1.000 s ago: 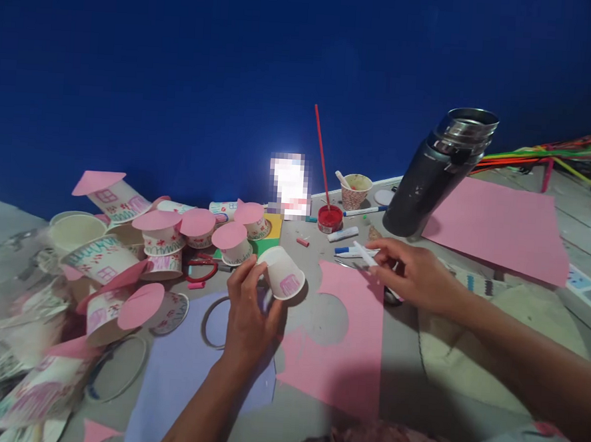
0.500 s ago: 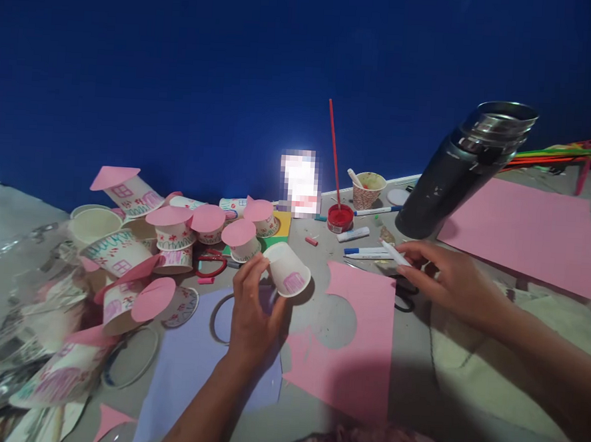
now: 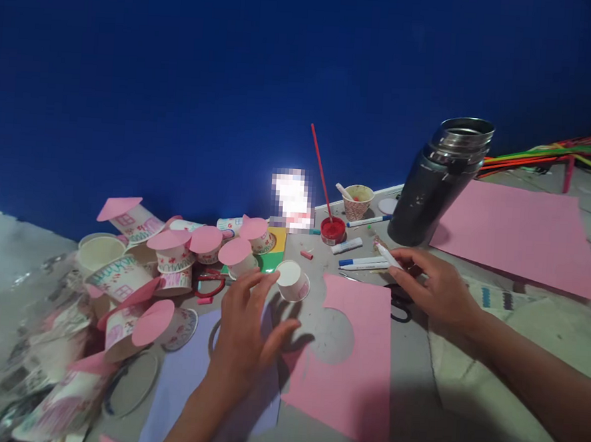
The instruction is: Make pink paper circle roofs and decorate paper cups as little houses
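Observation:
A white paper cup (image 3: 289,275) with a purple patch on its side stands upside down on the table. My left hand (image 3: 249,325) is open just left of it, thumb and fingers apart, the fingertips close to its rim; I cannot tell whether they touch. Between the thumb and fingers of my right hand (image 3: 432,283) is a white marker (image 3: 388,257), its tip pointing up and left. Below the hands lies a pink paper sheet (image 3: 356,371) with a round hole cut in it. Scissors (image 3: 401,306) with dark handles are partly hidden beside the right hand.
Decorated cups with pink paper tops (image 3: 169,240) crowd the left side. A dark flask (image 3: 425,189) stands open at the right, near a pink sheet (image 3: 519,235). A red paint pot (image 3: 333,231) holds a red stick. A lilac sheet (image 3: 175,387) lies under my left arm.
My left hand has let go of the cup, which went from tilted in the fingers to upside down on the table. My right hand still holds the marker.

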Demonstrator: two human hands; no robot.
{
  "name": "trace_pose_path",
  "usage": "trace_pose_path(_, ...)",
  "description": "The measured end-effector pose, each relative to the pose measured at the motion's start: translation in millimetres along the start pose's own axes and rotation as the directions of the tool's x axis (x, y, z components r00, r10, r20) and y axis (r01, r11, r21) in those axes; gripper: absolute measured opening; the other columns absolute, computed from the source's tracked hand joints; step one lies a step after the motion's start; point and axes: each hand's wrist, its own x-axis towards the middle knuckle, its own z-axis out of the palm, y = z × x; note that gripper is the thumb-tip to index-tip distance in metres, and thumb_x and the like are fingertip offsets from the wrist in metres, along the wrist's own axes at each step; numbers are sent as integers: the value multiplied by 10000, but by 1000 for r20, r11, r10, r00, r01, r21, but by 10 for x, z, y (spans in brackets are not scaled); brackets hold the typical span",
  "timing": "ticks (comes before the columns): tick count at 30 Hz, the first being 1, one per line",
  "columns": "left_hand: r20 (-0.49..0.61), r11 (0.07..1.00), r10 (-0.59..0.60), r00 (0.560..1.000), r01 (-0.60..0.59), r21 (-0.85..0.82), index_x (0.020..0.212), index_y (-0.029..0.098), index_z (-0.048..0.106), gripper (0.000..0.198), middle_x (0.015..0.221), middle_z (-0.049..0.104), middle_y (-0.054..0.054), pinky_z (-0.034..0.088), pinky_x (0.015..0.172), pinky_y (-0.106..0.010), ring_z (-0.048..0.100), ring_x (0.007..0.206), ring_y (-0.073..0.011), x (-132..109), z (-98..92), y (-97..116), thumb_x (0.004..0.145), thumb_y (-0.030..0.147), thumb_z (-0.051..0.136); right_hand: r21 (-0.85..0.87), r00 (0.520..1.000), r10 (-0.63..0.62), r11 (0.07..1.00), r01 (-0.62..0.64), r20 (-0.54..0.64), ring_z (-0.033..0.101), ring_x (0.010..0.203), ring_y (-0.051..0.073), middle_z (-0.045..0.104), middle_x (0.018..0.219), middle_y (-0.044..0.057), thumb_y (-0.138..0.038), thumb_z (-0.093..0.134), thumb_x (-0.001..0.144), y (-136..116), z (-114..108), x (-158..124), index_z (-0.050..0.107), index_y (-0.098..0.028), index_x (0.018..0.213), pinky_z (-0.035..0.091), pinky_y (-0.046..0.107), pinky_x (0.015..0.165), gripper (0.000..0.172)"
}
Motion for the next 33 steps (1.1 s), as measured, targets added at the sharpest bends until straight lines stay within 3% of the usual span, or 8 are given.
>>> trace_pose_path(3, 143, 989, 83, 986, -64, -134, 1173, 225, 648, 200, 1079, 708, -71, 535, 869, -349, 679, 1015, -221, 509, -269, 7, 1000, 292, 573, 27, 999, 13, 1000, -12, -38, 656, 731, 206, 725, 861, 42, -409, 585, 919, 12, -18, 7, 718, -213, 1089, 496, 314, 643, 292)
trace_pose_path(5, 279, 984, 61, 958, -11, -177, 970, 220, 701, 164, 932, 735, -37, 513, 791, -330, 676, 858, -202, 924, -256, -2, 989, 277, 548, 57, 999, 17, 998, -14, -45, 650, 724, 198, 718, 842, 32, -403, 581, 927, 1, -22, 8, 719, -212, 1105, 496, 311, 658, 295)
trace_pose_path(9, 653, 990, 53, 755, 46, -133, 761, 225, 735, 179, 870, 757, -48, 472, 717, -336, 664, 818, -241, 1553, 214, -86, 854, 199, 584, 116, 1000, 6, 993, -6, -1, 607, 641, 171, 678, 759, 6, -394, 550, 957, -38, -25, -6, 715, -210, 1138, 479, 298, 626, 306)
trace_pose_path(15, 767, 993, 70, 638, 27, -113, 627, 261, 714, 131, 711, 696, -18, 430, 645, -335, 621, 665, -236, 1724, 797, -275, 651, 133, 726, 115, 1000, -2, 993, 2, -1, 603, 633, 170, 694, 771, 16, -386, 557, 955, -18, -44, 5, 724, -212, 1121, 477, 300, 616, 293)
trace_pose_path(19, 729, 985, 100, 677, 33, -166, 593, 248, 683, 143, 701, 669, -11, 402, 614, -305, 610, 640, -211, 1775, 679, -248, 664, 139, 741, 114, 1000, -6, 994, 5, 5, 678, 740, 195, 752, 877, 37, -389, 557, 968, 21, -36, 23, 730, -223, 1145, 521, 313, 690, 299)
trace_pose_path(24, 623, 950, 83, 778, 127, -285, 849, 228, 723, 88, 809, 712, -10, 428, 638, -285, 625, 720, -187, 1597, 224, 57, 873, 225, 638, 202, 997, -58, 977, 65, -43, 728, 810, 197, 793, 965, 48, -350, 573, 966, -81, -71, -34, 749, -215, 1075, 569, 311, 766, 247)
trace_pose_path(27, 527, 802, 44, 849, 284, -525, 902, 230, 755, 110, 899, 741, -21, 488, 713, -277, 665, 820, -171, 1228, 26, 268, 919, 291, 666, 276, 994, -100, 955, 109, -43, 712, 712, 169, 775, 851, 24, -300, 610, 942, -220, -150, -106, 732, -216, 983, 562, 257, 648, 154)
trace_pose_path(33, 541, 410, -157, 826, 553, -725, 906, 192, 787, 125, 683, 703, -11, 499, 564, -234, 633, 592, -121, 760, 49, 415, 884, 308, 748, 370, 961, -272, 888, 271, -50, 728, 751, 133, 773, 858, -1, -203, 687, 901, -363, -202, -180, 702, -228, 946, 564, 192, 715, 53)
